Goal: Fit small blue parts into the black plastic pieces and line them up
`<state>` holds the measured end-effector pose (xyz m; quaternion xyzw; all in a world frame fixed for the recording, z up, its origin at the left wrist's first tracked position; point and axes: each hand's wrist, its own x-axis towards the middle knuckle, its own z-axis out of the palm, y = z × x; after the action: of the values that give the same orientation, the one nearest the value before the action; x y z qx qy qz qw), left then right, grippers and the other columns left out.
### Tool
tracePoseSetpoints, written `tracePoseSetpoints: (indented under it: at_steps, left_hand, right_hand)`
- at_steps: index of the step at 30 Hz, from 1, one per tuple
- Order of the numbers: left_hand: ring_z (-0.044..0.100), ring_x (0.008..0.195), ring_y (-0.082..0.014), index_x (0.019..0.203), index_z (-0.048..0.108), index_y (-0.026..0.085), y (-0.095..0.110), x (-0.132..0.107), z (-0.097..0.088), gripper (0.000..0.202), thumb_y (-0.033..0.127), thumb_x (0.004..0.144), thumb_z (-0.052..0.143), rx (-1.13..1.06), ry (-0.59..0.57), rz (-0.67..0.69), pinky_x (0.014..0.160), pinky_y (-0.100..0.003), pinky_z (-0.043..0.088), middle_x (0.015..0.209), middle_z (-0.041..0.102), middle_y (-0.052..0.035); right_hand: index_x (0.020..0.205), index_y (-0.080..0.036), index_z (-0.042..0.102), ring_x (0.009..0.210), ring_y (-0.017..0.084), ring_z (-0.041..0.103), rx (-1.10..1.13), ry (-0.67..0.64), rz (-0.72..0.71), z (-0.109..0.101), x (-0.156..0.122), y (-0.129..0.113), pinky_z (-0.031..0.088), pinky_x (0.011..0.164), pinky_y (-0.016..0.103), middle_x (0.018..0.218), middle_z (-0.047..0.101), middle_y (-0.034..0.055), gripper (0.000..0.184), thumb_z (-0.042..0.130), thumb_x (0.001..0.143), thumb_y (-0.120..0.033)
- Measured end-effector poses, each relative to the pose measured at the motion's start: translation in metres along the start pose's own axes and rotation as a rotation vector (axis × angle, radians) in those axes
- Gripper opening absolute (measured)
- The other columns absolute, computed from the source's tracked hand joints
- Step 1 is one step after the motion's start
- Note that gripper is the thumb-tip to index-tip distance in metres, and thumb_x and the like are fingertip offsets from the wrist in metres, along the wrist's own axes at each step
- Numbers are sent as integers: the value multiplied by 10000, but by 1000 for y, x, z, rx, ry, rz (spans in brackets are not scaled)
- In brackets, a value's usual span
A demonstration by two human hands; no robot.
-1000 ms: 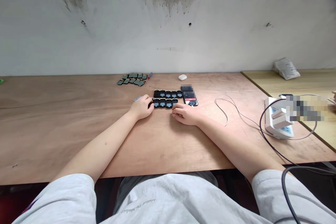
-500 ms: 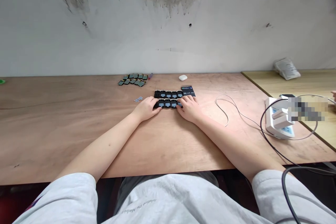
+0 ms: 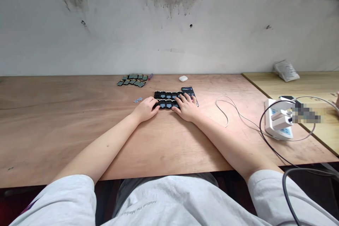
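Two rows of small black modules with pale screens lie mid-table. My left hand rests at the left end of the near row, fingers curled and touching it. My right hand lies with fingers spread over the right end of the rows, partly covering them. A black phone with a lit screen sits just beyond my right hand.
A cluster of greenish flat chips and a pen lie further back on the wooden table. A white earbud case sits behind the phone. A white cable, a power strip with chargers and black cables lie at the right.
My right hand moved up from the table onto the right end of the module rows; my left hand shifted slightly right along the near row.
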<state>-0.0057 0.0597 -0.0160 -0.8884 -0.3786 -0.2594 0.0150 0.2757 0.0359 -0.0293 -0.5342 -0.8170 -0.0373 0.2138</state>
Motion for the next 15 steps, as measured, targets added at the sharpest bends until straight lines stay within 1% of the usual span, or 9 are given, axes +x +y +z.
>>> tracePoseSetpoints:
  at_steps: [4,7,12,15]
  left_hand:
    - [668,1059,-294,1121,671,167,-1,0,-1,310,379,1018,470,-4,3,-47,970,-457,553,1115,686,-137]
    - [665,1077,-293,1114,679,182,-3,0,-1,303,376,1014,468,-10,1,-78,971,-452,552,1119,689,-129]
    - [663,1074,-289,1120,682,185,-3,-1,-1,300,371,1011,474,-22,1,-93,965,-443,547,1122,689,-125]
    - [663,1076,-292,1119,681,178,-2,-1,-2,300,361,1012,469,-23,-3,-91,964,-444,546,1122,691,-128]
  right_hand:
    - [1430,-231,579,1452,415,413,-24,3,-5,-5,-1,-4,227,1190,670,1460,613,181,567,444,1053,-631]
    - [1418,-210,578,1437,390,417,-77,-14,3,-10,-5,-10,207,1198,641,1396,651,176,545,402,1075,-594]
    - [1379,-198,593,1388,369,445,-113,-28,20,-15,-10,-14,204,1194,594,1343,675,170,501,427,1071,-557]
    - [1284,-197,636,1311,355,496,-122,5,13,-18,-13,-15,232,1175,567,1262,704,165,438,449,1070,-531]
